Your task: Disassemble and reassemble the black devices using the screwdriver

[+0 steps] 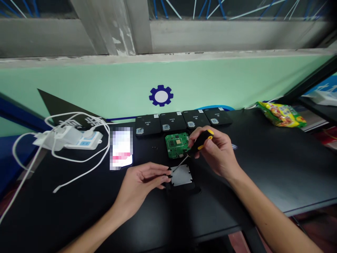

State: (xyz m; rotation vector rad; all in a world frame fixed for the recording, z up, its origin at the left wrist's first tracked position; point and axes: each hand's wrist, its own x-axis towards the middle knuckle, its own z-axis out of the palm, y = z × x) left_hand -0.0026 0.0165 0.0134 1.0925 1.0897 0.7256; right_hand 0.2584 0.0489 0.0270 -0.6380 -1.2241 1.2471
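My right hand (214,153) is closed around a black and yellow screwdriver (196,146). Its thin shaft slants down to the left corner of a small black device (181,177) with a silvery metal plate on top. My left hand (143,182) lies beside that device, fingers pressed against its left edge, steadying it. A green circuit board (177,144) lies on the black table (276,168) just behind the device, under the screwdriver's handle.
Several black flat devices (172,123) are lined up along the wall behind the board. A phone (121,147) lies to the left. A white power strip (79,138) with looping white cables sits at far left. A yellow snack bag (281,114) rests at the right rear.
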